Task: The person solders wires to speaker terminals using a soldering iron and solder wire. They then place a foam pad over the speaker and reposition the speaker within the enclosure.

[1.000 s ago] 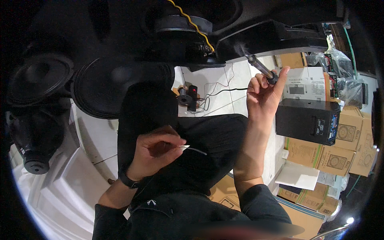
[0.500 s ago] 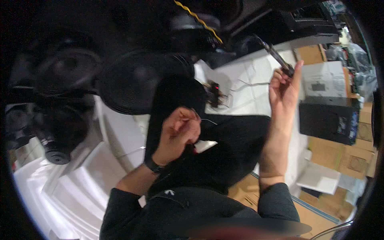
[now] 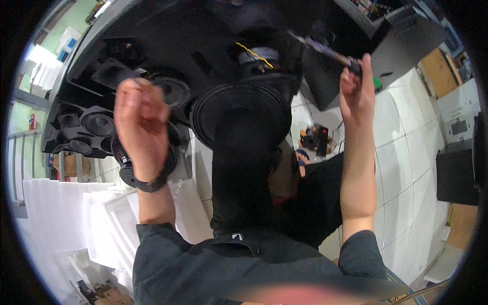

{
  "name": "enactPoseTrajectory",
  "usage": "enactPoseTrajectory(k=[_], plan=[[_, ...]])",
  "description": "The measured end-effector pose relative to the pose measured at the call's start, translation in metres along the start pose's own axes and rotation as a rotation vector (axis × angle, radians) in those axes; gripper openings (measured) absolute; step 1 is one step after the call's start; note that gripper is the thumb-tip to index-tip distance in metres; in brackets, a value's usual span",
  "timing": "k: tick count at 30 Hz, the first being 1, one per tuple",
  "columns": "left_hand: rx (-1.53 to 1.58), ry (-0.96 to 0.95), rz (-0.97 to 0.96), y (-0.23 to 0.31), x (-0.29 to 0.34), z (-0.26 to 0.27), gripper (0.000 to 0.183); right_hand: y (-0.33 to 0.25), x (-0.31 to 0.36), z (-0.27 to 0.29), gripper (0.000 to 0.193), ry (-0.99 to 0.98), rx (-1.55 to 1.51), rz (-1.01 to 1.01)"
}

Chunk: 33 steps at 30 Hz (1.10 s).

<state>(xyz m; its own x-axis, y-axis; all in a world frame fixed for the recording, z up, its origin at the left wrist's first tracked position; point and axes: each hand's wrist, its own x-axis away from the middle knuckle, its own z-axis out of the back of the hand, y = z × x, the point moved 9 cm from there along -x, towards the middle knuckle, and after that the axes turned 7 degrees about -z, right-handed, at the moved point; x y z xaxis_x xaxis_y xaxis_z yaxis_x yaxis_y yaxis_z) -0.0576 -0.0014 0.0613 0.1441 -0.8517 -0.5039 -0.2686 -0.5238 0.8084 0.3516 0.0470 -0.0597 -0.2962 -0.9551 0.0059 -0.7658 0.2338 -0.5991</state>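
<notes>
My right hand (image 3: 358,89) is raised, its fingers closed round the lower end of a slim, dark, rod-shaped tool (image 3: 325,49). The tool points up and to the left; motion blurs its far end, so its exact kind is unclear. My left hand (image 3: 141,109), a dark band on its wrist, is lifted in front of the black speaker cabinet. Its fingers are curled and blurred, and what they hold, if anything, is hidden. Between the hands, a large round black speaker cone (image 3: 203,119) stands near my knee. A yellow twisted wire (image 3: 254,55) hangs by a speaker magnet (image 3: 258,56).
A small black device with a red light (image 3: 321,141) stands on the tiled floor (image 3: 401,134) among cables. White foam sheets (image 3: 56,213) are stacked at the left. A grey-black panel (image 3: 412,43) stands at upper right, with cardboard boxes (image 3: 438,71) and a black box (image 3: 457,173) beyond.
My left hand has risen leftward from my lap, where a thin wire showed at its fingers. My right hand still grips the tool, now slightly higher. The view has shifted, showing more cabinet.
</notes>
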Motion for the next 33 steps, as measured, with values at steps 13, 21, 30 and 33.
enactPoseTrajectory(k=[13, 21, 30, 33], plan=[[-0.772, -0.362, -0.080, -0.043, -0.034, -0.048, 0.005, 0.025, -0.038, 0.012, 0.011, -0.062, 0.056, 0.147], [-0.692, -0.250, -0.033, -0.057, -0.019, -0.026, 0.007, 0.029, -0.025, 0.004, 0.023, 0.106, 0.137, 0.235], [-0.569, -0.155, -0.226, -0.047, 0.000, -0.045, 0.029, 0.044, -0.034, 0.021, 0.026, 0.287, 0.085, -0.016], [-0.758, 0.037, -0.248, -0.049, 0.000, -0.031, 0.026, 0.032, -0.029, 0.021, 0.027, 0.259, 0.185, 0.145]])
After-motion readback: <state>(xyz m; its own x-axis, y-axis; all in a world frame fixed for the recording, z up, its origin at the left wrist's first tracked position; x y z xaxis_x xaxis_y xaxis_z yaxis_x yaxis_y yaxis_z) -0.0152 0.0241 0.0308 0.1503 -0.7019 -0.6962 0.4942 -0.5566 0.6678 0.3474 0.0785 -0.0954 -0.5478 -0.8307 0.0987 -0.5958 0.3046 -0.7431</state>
